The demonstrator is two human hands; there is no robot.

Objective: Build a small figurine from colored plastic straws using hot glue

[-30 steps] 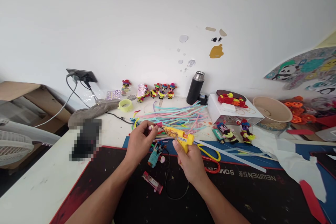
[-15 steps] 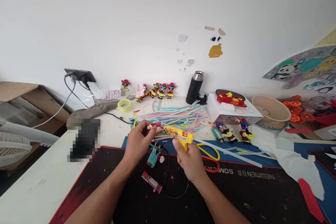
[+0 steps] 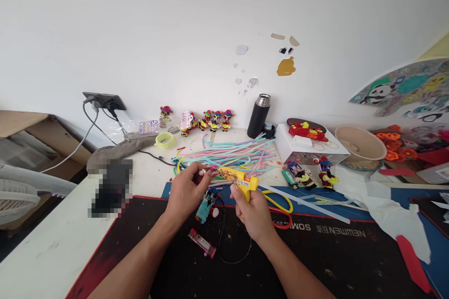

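Note:
My right hand (image 3: 253,210) is wrapped round the handle of a yellow hot glue gun (image 3: 250,180), its nozzle turned left. Facing that nozzle, my left hand (image 3: 186,189) pinches a small pink and red piece (image 3: 209,168), mostly covered by the fingers. Just below, a small figure with a turquoise fuzzy body (image 3: 203,211) lies on the black desk mat (image 3: 301,261). Closer to me is a translucent pink lighter (image 3: 202,243). A thin black cord loops on the mat beneath the glue gun.
Pastel pipe cleaners (image 3: 228,152) lie in a pile behind my hands. Several finished figures (image 3: 215,121) stand along the wall. A black thermos (image 3: 258,116), a white box (image 3: 312,149) and a beige bowl (image 3: 361,142) are at the back. Clear glue sticks (image 3: 315,205) rest right of the glue gun.
The pink and red piece and my left fingers have shifted slightly, with the piece now a little apart from the nozzle. The glue gun stays nearly in place; the view has shifted a little.

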